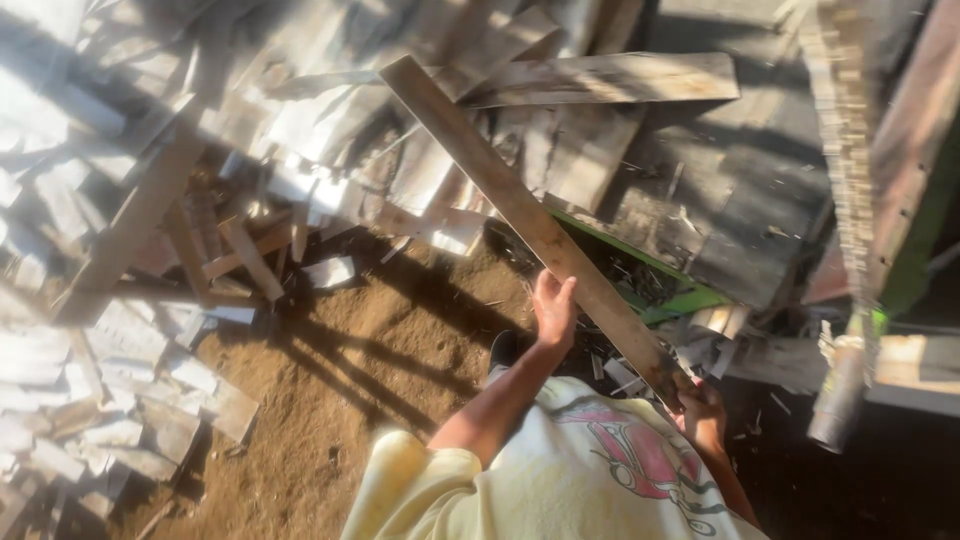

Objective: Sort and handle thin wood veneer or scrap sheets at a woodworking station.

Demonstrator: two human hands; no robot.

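Note:
A long, narrow wooden plank (500, 190) runs diagonally from the upper middle down to the lower right. My left hand (553, 308) grips its edge about two thirds of the way down. My right hand (700, 402) holds the near end of the same plank, partly in shadow. Both forearms reach out over my pale yellow shirt, which has a red picture on it. The far end of the plank lies over a heap of boards.
Piles of short wood offcuts (120, 330) cover the left side, and sawdust-covered ground (350, 370) lies in front of me. Wider boards (610, 80) are stacked at the top. A green-edged machine table (690, 300) and a toothed strip (845, 170) stand at the right.

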